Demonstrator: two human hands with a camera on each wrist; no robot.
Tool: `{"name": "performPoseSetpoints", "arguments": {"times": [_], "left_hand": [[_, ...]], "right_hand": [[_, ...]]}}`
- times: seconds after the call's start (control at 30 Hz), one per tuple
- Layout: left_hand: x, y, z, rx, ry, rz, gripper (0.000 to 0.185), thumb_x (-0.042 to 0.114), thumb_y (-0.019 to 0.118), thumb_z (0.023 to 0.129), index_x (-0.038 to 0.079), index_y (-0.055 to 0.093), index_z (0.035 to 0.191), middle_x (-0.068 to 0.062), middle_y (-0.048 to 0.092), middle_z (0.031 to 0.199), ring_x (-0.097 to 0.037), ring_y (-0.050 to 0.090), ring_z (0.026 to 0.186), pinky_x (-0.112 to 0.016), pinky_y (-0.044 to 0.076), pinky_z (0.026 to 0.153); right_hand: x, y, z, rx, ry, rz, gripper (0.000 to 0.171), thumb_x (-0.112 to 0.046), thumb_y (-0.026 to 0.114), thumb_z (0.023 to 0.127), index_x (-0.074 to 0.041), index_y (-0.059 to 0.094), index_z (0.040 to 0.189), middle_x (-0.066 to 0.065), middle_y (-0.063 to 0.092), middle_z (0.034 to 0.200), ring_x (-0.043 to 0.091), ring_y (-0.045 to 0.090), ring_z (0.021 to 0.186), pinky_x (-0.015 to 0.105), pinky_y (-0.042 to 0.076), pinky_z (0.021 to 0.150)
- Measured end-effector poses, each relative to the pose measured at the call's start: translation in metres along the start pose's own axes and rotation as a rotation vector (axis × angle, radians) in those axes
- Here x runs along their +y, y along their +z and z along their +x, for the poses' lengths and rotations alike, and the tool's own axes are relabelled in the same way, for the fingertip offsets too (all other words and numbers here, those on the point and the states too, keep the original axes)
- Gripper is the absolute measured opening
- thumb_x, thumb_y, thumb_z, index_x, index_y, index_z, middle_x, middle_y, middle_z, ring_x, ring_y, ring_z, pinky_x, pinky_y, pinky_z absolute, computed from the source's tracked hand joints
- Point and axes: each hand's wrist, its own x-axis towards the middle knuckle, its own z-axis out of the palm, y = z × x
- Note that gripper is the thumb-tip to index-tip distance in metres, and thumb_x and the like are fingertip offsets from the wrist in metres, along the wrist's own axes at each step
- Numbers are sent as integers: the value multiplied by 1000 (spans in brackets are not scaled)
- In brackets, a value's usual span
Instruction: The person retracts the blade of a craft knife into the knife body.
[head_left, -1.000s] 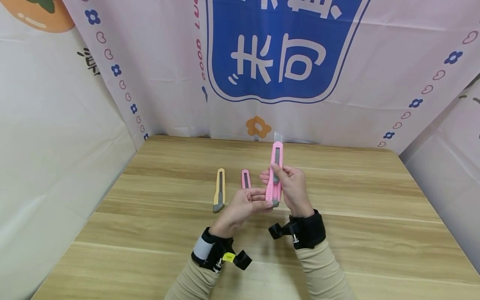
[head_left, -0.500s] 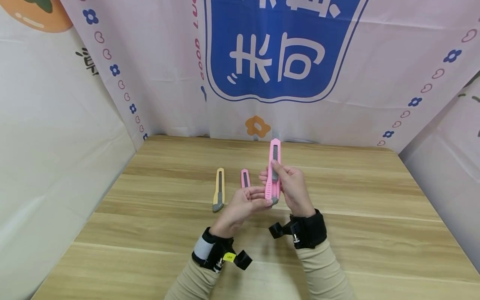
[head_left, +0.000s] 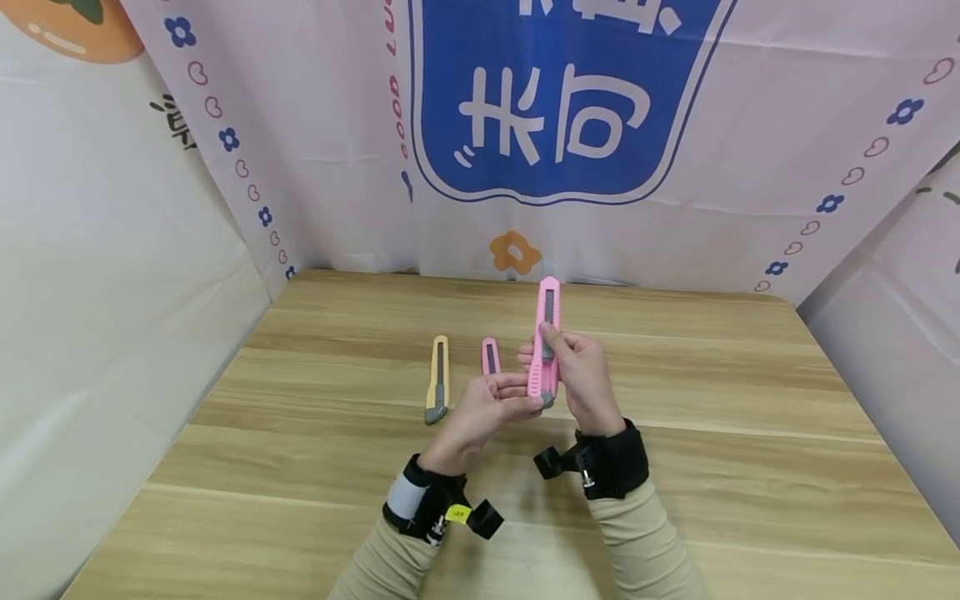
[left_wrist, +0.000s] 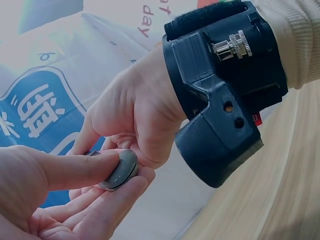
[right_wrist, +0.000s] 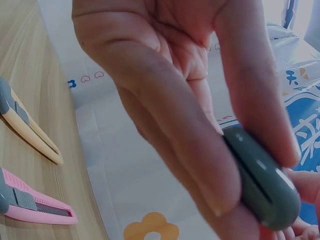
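Fingers [right_wrist: 170, 150] pinch a grey knife end [right_wrist: 262, 180] above two cutters.

Two knives [head_left: 438, 379] [head_left: 491, 357] side by side on table [head_left: 750, 433], left of held knife [head_left: 546, 333].

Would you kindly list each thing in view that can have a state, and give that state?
Held pink utility knife: upright above the table, no blade showing at its tip.
Right hand: grips the knife body, thumb on the slider.
Left hand: pinches the knife's grey end cap.
Yellow utility knife: flat on the table, blade retracted.
Second pink utility knife: flat on the table, partly hidden.
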Motion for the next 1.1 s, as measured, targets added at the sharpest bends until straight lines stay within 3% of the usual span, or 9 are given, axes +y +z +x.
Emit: {"name": "performPoseSetpoints", "arguments": {"times": [0.37,1.1], "left_hand": [[1,0,-1,-14,-5,-15,38,2,65,88,-2,58,125,-20,68,119,-12,71,93,-31,58,91],[2,-1,-1,-3,4,-26,40,-1,62,88,-3,56,127,-22,66,121,-8,70,89,-29,59,90]], "right_hand": [[2,-2,0,-26,-87,7,43,-23,56,98,17,58,113,-7,74,68,8,73,66,24,61,67],[3,-1,0,-66,-94,34,43,-17,55,98,18,52,122,-8,75,69,7,73,69,23,61,71]]}}
